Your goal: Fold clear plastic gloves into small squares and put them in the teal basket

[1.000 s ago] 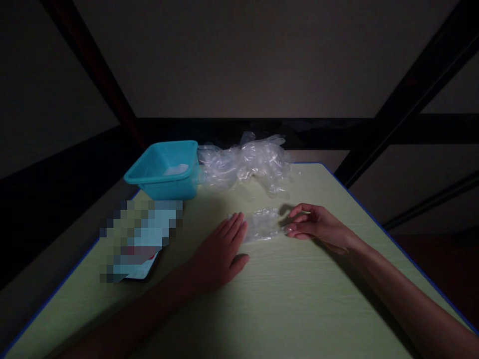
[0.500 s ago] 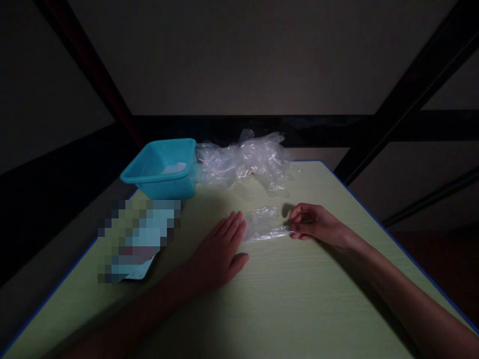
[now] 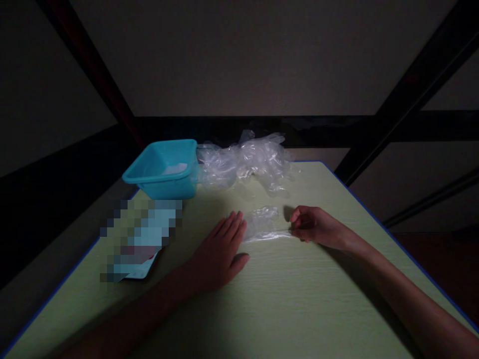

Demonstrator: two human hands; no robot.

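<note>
A clear plastic glove point(image 3: 264, 223) lies flat on the pale green table point(image 3: 277, 309), its lower edge drawn into a shiny line. My left hand point(image 3: 222, 252) rests flat on the glove's left end, fingers stretched out and thumb apart. At the other end, my right hand point(image 3: 318, 228) pinches the glove's lower right edge between thumb and fingers. Behind the glove, a heap of similar clear plastic gloves point(image 3: 258, 159) sits at the back of the table.
A turquoise basket point(image 3: 170, 189) with something white inside stands at the back left, touching the heap. Nearer on the left lies a flat, partly blurred object point(image 3: 140, 269). The table has a blue edge, with a wall behind.
The fingers of my right hand have closed a little more at the glove's edge, and its lower edge looks straighter. My left hand has stayed in place.
</note>
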